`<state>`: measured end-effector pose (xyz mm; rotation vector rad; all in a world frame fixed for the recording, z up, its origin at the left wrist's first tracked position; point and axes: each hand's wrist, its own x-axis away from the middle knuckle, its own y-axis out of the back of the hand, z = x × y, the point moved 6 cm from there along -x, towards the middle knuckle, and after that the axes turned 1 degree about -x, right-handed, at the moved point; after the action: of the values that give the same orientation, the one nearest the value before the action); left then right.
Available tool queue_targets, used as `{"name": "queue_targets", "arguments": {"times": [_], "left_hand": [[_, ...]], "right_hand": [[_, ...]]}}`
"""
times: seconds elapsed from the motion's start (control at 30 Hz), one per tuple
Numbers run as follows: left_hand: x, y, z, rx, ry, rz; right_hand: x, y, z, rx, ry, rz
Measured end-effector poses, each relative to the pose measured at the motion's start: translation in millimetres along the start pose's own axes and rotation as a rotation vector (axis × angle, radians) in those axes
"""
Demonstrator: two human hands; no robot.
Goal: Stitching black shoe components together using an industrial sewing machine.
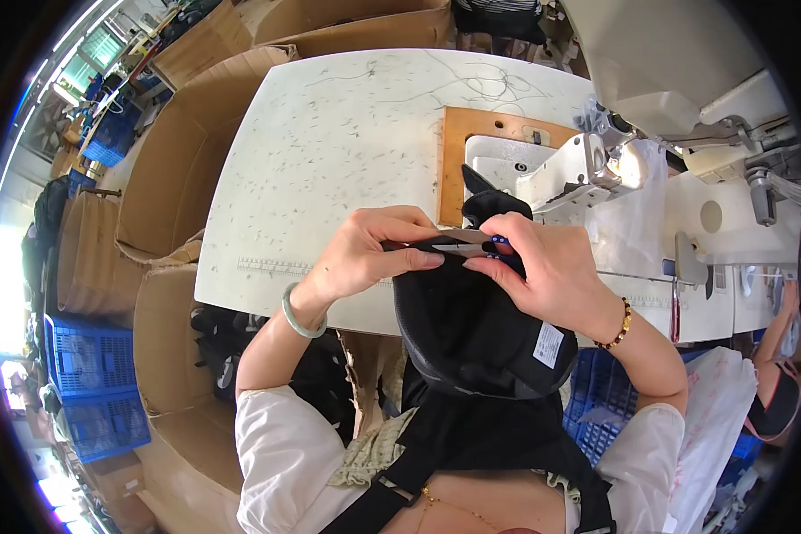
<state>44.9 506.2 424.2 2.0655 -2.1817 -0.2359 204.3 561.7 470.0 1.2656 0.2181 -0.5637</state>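
A black sewn fabric piece [458,320] with a rounded lower edge and a white label [547,345] hangs in front of me, over the table's near edge. My left hand [374,249] pinches its upper edge between thumb and fingers. In my right hand [543,267] is a pair of thread snips [461,250], metal-bladed with a dark blue dotted grip. The blades lie along the fabric's top edge, their tips close to my left thumb. Part of the snips' grip is hidden behind my right fingers. A narrow black end [476,181] of the fabric sticks up beyond my hands.
A sewing machine [587,169] with its lamp lit stands on the right of the white table [320,178], which bears thread scraps. Cardboard boxes [187,151] line the left, one holding black items. Blue crates [93,356] stand farther left. Another person's arm [779,320] shows at far right.
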Motion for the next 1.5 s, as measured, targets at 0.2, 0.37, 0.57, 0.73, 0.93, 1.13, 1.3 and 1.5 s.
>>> {"name": "queue_targets", "arguments": {"times": [0.2,0.37,0.57,0.73,0.93,1.13,1.3,1.5], "left_hand": [[-6,3,-2,-0.052,-0.05,0.036],[-11,9,5,-0.001,-0.028,-0.008],[3,36,33,-0.063,0.083,-0.213],[82,189,63,0.252,-0.113,-0.812],[184,317,125,-0.165,0.478,-1.361],[353,276,208,-0.541,0.592,-1.457],[521,133,351,-0.595,1.261,-0.935],[566,-35,440,0.133,1.7,-0.708]], "right_hand": [[-2,2,-1,0.001,0.033,-0.124],[-5,5,-21,-0.192,-0.148,-0.177],[43,14,-33,-0.765,-0.171,-0.528],[142,24,-69,-0.393,-0.39,-0.712],[168,1,-95,0.089,-0.595,-0.315],[219,18,-127,0.523,-0.562,-0.043],[168,4,-76,0.662,-0.364,-0.119],[89,-96,18,0.248,-0.061,0.087]]}}
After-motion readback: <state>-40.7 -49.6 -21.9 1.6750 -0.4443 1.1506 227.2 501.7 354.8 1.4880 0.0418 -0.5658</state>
